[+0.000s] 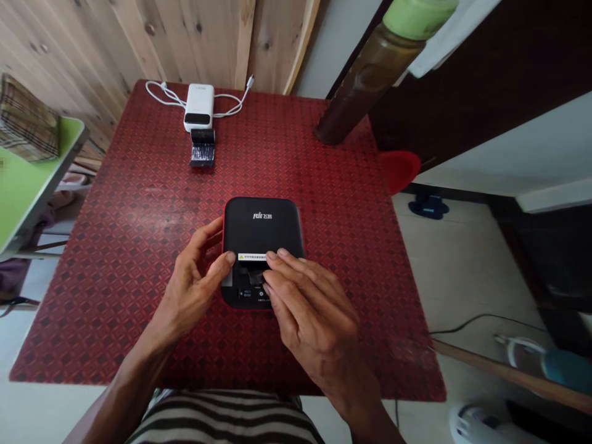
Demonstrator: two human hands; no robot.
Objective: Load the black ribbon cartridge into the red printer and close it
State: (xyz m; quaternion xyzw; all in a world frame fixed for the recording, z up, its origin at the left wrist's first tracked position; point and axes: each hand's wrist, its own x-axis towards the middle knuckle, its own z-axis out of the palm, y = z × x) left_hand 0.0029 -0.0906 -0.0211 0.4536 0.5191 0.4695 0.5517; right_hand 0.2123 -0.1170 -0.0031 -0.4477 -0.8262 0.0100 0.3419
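Note:
A flat black device [263, 231] with rounded corners, a red edge and a white "FEJE" logo lies on the red patterned table [152, 246] in front of me. My left hand [197, 271] grips its left side, thumb on the top face and fingers along the edge. A white warning label [252, 257] crosses the device above a recessed area with small sockets. Over that recess, my right hand [314, 302] pinches a small dark shiny strip [254, 277], its fingers close together. This hand hides the device's lower right corner.
At the table's far side are a white power bank [200, 102] with a white cable and a roll of black tape [202, 148]. A tall brown bottle [365, 74] with a green lid stands far right. A green table [18, 191] holds a plaid pouch [28, 120].

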